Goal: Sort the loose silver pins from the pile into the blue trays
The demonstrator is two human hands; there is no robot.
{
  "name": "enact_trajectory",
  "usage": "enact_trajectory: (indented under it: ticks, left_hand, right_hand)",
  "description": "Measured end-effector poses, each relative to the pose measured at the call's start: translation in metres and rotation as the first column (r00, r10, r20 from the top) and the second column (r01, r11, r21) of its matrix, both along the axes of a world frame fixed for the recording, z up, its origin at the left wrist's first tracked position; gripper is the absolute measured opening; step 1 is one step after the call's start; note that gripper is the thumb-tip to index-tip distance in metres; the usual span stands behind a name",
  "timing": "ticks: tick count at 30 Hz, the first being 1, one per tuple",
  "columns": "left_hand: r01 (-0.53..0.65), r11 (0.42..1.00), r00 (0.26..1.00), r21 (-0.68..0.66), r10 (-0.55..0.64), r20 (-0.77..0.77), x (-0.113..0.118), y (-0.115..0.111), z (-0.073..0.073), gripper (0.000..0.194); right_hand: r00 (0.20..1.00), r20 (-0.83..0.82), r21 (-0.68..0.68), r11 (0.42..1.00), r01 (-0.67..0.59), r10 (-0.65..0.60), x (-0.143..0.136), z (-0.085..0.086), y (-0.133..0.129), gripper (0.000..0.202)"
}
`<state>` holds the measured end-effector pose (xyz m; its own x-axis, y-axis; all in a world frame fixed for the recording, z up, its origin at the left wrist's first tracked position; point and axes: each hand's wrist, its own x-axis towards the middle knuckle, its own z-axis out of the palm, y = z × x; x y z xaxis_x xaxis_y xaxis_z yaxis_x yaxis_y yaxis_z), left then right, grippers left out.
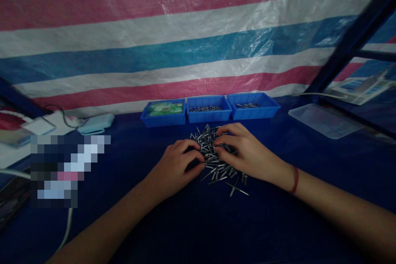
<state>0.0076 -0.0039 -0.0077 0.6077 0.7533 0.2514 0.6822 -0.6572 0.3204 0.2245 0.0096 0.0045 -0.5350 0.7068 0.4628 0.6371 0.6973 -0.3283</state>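
A loose pile of silver blind rivets [216, 169] lies on the dark blue tabletop in the middle of the view. My left hand [177, 165] rests at the pile's left edge, its fingers curved and apart, the tips touching the rivets. From the right, my right hand [239, 146] reaches over the pile with bent, spread fingers among the rivets. I see nothing gripped in either hand, though the pile partly hides the fingertips. Behind the pile, rivets also lie in the middle blue bin [208, 115] and the right blue bin [255, 112].
The left blue bin [163, 120] holds green packets. A clear plastic lid [323, 121] lies at the right. Light-blue case [96, 123], white power strip [60, 123] and cables are at the left. A striped plastic sheet [185, 57] hangs behind.
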Motion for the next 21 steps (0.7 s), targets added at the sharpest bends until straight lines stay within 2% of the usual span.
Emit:
enact_trajectory:
  ticks: [6, 11, 15, 18, 21]
  left_hand:
    - [0.021, 0.999, 0.999, -0.031, -0.019, 0.040, 0.000, -0.002, 0.001, 0.005]
    - [-0.026, 0.996, 0.981, -0.082, 0.041, 0.190, 0.001, -0.002, 0.006, 0.007]
    - [-0.032, 0.971, 0.923, -0.235, 0.119, 0.366, 0.006, -0.005, 0.010, 0.010]
    - [0.030, 0.936, 0.875, -0.351, 0.145, 0.463, 0.009, -0.008, 0.011, 0.012]
    - [0.104, 0.888, 0.826, -0.448, 0.174, 0.537, 0.011, -0.010, 0.012, 0.013]
  right_hand:
    - [1.000, -0.003, -0.008, 1.000, -0.003, 0.003, -0.001, -0.001, 0.000, 0.018]
    - [0.995, -0.092, -0.003, 0.999, -0.041, 0.041, 0.000, 0.002, -0.001, 0.019]
    - [0.953, -0.282, -0.101, 0.984, -0.146, 0.112, -0.003, 0.008, -0.005, 0.022]
    - [0.908, -0.383, -0.153, 0.957, -0.245, 0.171, -0.008, 0.013, -0.011, 0.023]
    - [0.882, -0.426, -0.160, 0.943, -0.291, 0.200, -0.011, 0.016, -0.016, 0.020]
